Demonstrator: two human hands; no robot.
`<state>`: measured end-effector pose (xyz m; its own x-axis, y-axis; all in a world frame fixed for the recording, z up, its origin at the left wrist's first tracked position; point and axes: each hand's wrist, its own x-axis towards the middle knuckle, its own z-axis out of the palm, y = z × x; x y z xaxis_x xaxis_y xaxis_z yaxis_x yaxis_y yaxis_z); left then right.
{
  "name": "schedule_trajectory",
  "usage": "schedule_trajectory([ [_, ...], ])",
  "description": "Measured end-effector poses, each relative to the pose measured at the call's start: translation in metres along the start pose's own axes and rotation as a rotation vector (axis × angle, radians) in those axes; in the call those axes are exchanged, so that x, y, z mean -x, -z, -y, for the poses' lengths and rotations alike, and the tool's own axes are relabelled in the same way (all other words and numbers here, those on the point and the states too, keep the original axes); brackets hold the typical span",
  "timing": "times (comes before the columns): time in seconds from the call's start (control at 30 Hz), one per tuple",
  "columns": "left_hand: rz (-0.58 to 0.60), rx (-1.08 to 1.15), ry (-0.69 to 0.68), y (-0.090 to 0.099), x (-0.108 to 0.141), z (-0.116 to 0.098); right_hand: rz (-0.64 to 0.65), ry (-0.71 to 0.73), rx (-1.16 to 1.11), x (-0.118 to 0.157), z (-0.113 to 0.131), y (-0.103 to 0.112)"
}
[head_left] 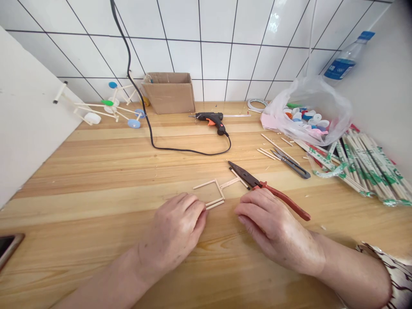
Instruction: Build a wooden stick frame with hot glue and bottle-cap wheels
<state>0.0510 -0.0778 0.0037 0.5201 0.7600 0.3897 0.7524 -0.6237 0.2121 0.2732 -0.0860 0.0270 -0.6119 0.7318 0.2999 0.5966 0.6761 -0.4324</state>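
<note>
My left hand [172,229] lies on the wooden table [96,171], its curled fingertips at the near corner of a small frame of glued wooden sticks [214,193]. My right hand [273,227] sits over the handles of red-handled pliers [272,191]. Their black jaws [243,174] point up and left, close to the frame's right end. The hand's fingers hide part of the handles. The left thumb is hidden, so the grip on the frame shows only in part.
Behind the hands lie a black glue gun [210,121] with its cord, and black-handled scissors [291,165] among loose sticks. A cardboard box [169,92], a stick model with caps as wheels [103,107], a bag of bottle caps [309,113] and bundled chopsticks [370,171] stand around.
</note>
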Motion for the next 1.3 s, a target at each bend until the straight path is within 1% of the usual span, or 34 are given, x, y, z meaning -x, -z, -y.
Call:
schedule_trajectory([
  [0.23,-0.008,-0.008,0.010,-0.002,-0.001,-0.001,0.007,-0.005,-0.005,-0.001,-0.002,-0.002],
  [0.33,-0.002,0.009,0.035,-0.001,0.000,0.000,0.004,-0.002,0.000,-0.002,-0.001,-0.001],
  [0.47,-0.022,0.097,0.132,0.005,0.000,0.008,-0.013,0.010,0.002,-0.002,-0.001,0.001],
  [0.53,-0.052,0.143,0.194,0.010,-0.001,0.012,-0.004,0.012,-0.002,-0.002,-0.001,0.001],
  [0.63,-0.058,0.176,0.282,0.016,-0.004,0.018,0.010,0.009,-0.002,-0.002,-0.002,0.001],
  [0.73,-0.021,0.251,0.316,0.019,-0.006,0.021,0.008,0.007,0.002,-0.002,-0.003,0.000],
  [0.9,0.125,0.328,0.348,0.019,-0.008,0.019,0.021,0.004,-0.003,-0.001,-0.002,0.000],
  [0.97,0.152,0.315,0.348,0.018,-0.009,0.016,0.025,0.001,-0.006,-0.001,-0.002,0.000],
  [1.07,0.139,0.294,0.322,0.015,-0.009,0.012,0.023,-0.003,-0.013,0.000,-0.002,0.000],
  [1.3,0.087,0.276,0.158,0.007,-0.004,0.005,0.035,-0.003,-0.021,0.000,-0.003,0.000],
])
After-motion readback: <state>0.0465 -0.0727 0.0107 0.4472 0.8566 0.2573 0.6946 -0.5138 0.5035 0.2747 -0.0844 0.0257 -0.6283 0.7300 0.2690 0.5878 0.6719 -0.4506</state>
